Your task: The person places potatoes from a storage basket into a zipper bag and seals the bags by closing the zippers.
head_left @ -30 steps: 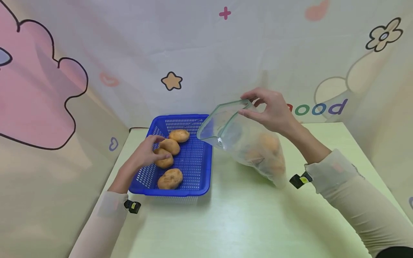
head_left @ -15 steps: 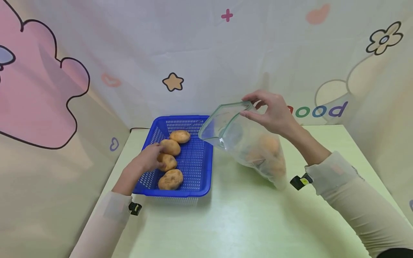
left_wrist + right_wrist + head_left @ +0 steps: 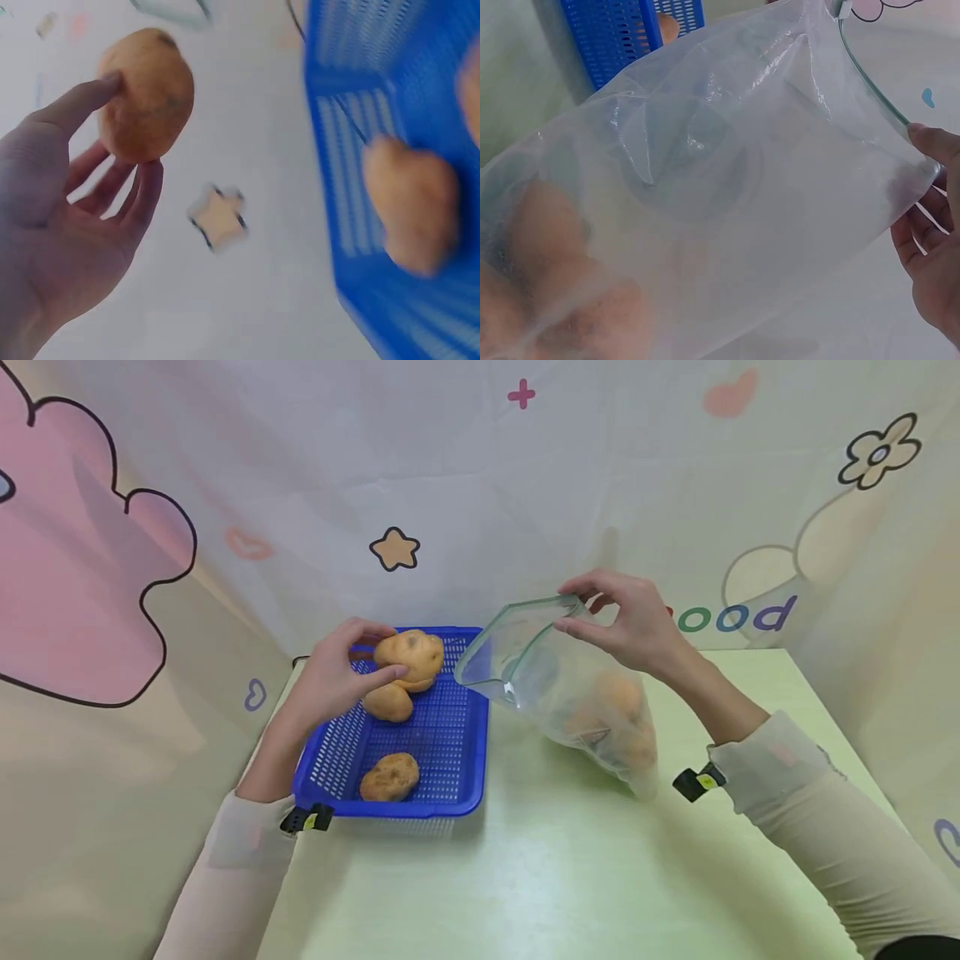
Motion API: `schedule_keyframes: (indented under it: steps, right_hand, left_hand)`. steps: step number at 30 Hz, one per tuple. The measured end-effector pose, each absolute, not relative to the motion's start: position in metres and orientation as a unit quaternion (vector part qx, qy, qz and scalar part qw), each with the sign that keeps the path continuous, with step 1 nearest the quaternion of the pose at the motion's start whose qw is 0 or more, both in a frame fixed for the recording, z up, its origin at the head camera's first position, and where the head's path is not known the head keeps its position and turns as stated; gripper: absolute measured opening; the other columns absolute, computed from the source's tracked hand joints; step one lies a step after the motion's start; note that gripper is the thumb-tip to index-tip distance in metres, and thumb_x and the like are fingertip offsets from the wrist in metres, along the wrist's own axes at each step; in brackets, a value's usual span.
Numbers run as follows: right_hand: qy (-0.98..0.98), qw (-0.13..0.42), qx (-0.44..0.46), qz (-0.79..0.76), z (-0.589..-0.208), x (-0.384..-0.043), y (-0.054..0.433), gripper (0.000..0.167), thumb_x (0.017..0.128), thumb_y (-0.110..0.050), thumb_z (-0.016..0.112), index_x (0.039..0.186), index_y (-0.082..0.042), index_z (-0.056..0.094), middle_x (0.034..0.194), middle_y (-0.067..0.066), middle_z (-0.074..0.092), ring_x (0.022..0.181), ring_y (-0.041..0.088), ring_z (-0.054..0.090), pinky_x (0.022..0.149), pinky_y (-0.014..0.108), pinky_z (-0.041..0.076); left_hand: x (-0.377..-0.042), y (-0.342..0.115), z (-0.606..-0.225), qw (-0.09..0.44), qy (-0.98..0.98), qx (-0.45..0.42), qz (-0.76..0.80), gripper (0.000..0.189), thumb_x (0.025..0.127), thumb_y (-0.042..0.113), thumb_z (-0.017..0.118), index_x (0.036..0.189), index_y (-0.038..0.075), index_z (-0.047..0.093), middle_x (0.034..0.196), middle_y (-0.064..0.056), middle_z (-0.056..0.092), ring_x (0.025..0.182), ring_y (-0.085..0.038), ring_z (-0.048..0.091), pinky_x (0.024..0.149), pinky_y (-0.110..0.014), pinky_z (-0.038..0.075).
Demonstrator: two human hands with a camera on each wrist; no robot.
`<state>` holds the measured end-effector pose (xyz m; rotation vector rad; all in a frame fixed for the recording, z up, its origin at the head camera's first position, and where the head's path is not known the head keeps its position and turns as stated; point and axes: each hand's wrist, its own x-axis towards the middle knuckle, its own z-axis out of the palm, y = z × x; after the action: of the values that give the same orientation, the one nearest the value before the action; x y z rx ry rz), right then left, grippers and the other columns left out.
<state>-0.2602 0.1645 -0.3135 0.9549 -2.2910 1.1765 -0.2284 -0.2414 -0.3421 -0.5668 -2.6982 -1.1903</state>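
Between its thumb and fingers my left hand [image 3: 330,672] holds a potato [image 3: 411,653], raised above the far left part of the blue plastic basket [image 3: 480,760]. The left wrist view shows the same potato [image 3: 146,96] pinched at its sides. Below it in the basket lie a partly covered potato and another potato [image 3: 387,702]; a separate potato [image 3: 390,777] sits near the front. My right hand [image 3: 626,618] pinches the rim of a clear zip bag [image 3: 540,677], its mouth spread and facing the basket. Blurry potatoes [image 3: 562,277] show through the bag's lower part.
The basket and bag stand side by side on a pale green table [image 3: 525,877]. Behind them hangs a printed cloth backdrop [image 3: 480,510], which also runs along both sides. Small black cameras are strapped at both wrists.
My left hand has taken hold of a potato from the basket's left middle and lifted it up and away from me. The right hand keeps the bag in nearly the same spot.
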Motion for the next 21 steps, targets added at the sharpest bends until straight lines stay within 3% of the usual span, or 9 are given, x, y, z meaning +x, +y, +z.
schedule_keyframes:
  steps: [5, 11, 21]
  right_hand:
    - [-0.819, 0.192, 0.344, 0.418, -0.312, -0.260, 0.163, 0.034, 0.088, -0.007, 0.088, 0.119, -0.003, 0.075, 0.111, 0.003, 0.076, 0.095, 0.011, 0.066, 0.083, 0.020, 0.055]
    - [-0.819, 0.188, 0.349, 0.415, -0.311, -0.261, 0.160, 0.034, 0.088, -0.008, 0.088, 0.118, -0.003, 0.075, 0.111, 0.003, 0.076, 0.096, 0.013, 0.067, 0.083, 0.022, 0.057]
    - [-0.821, 0.203, 0.341, 0.411, -0.312, -0.259, 0.160, 0.028, 0.088, -0.008, 0.087, 0.113, -0.003, 0.075, 0.104, 0.003, 0.076, 0.091, 0.013, 0.067, 0.083, 0.019, 0.055]
  left_hand:
    - [-0.228, -0.194, -0.323, 0.084, -0.875, -0.214, -0.426, 0.054, 0.093, 0.029, 0.086, 0.137, 0.008, 0.064, 0.135, -0.008, 0.062, 0.126, -0.026, 0.063, 0.103, -0.042, 0.057]
    - [-0.238, -0.151, -0.325, 0.084, -0.870, -0.234, -0.425, 0.051, 0.093, 0.025, 0.085, 0.135, 0.005, 0.065, 0.131, -0.009, 0.062, 0.121, -0.023, 0.063, 0.100, -0.037, 0.058]
    - [-0.240, -0.146, -0.341, 0.067, -0.880, -0.225, -0.412, 0.059, 0.097, 0.034, 0.081, 0.143, 0.005, 0.058, 0.137, -0.011, 0.060, 0.128, -0.027, 0.060, 0.106, -0.037, 0.055]
